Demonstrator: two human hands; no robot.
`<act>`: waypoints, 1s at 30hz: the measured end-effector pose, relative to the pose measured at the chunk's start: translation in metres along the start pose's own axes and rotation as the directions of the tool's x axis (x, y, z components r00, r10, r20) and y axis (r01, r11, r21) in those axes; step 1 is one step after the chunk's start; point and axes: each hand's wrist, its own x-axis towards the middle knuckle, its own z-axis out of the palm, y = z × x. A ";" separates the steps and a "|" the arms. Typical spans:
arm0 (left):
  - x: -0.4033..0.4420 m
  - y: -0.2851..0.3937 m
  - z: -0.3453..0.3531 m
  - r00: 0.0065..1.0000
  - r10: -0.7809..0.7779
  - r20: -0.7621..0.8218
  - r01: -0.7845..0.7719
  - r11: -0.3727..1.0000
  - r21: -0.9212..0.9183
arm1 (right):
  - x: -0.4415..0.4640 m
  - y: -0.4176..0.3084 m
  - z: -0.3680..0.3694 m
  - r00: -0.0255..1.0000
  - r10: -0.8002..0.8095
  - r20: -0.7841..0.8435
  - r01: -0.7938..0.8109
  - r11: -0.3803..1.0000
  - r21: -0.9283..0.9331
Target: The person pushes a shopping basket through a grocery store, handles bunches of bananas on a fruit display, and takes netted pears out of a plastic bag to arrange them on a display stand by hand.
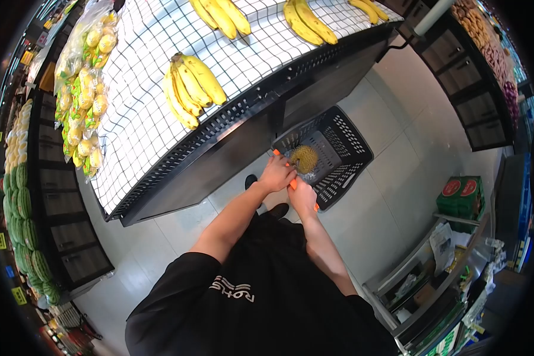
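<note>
A black plastic shopping basket point(357, 132) with slotted walls stands on the floor against the display stand. Inside it lies a spiky yellowish durian point(304, 159), partly hidden by my fingers. An orange handle point(293, 184) runs along the basket's near side. My left hand point(276, 174) is closed over the handle's left part. Beside it, almost touching, my right hand point(302, 196) is wrapped round the same handle farther right. Clear plastic shows near the durian, but I cannot make out what it belongs to.
Bananas point(193, 86) lie in several bunches on the checked cloth point(136, 118) of the display stand point(219, 148). Bagged yellow fruit point(83, 101) sits at its left end. A cart point(421, 267) with assorted items and green boxes point(461, 197) stand to the right on the tiled floor.
</note>
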 end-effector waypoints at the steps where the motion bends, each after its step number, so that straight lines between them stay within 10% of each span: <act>1: 0.002 -0.001 0.001 1.000 0.000 0.021 0.000 1.000 -0.003 | 0.003 0.000 -0.001 1.000 -0.014 0.003 0.014 1.000 -0.007; 13: 0.046 -0.016 -0.010 0.975 0.201 0.094 -0.187 0.972 -0.144 | 0.041 0.008 -0.021 0.980 0.192 -0.051 -0.198 0.968 -0.157; 15: 0.043 -0.010 -0.053 0.942 0.167 0.290 -0.035 0.911 -0.411 | 0.048 0.012 -0.027 0.979 0.197 -0.051 -0.203 0.965 -0.168; 23: -0.020 -0.053 -0.240 0.986 -0.073 -0.150 -0.056 0.704 -0.708 | 0.077 0.071 -0.016 0.978 0.154 -0.138 -0.161 0.986 -0.039; 25: -0.036 -0.075 -0.252 0.904 -0.277 -0.326 -0.130 0.549 -0.826 | 0.081 0.054 -0.027 0.969 0.224 -0.106 -0.234 0.968 -0.089; 30: -0.040 -0.137 -0.276 0.409 -0.661 -0.629 -0.037 0.676 -0.736 | 0.086 -0.011 -0.058 0.909 0.414 0.053 -0.410 0.909 -0.072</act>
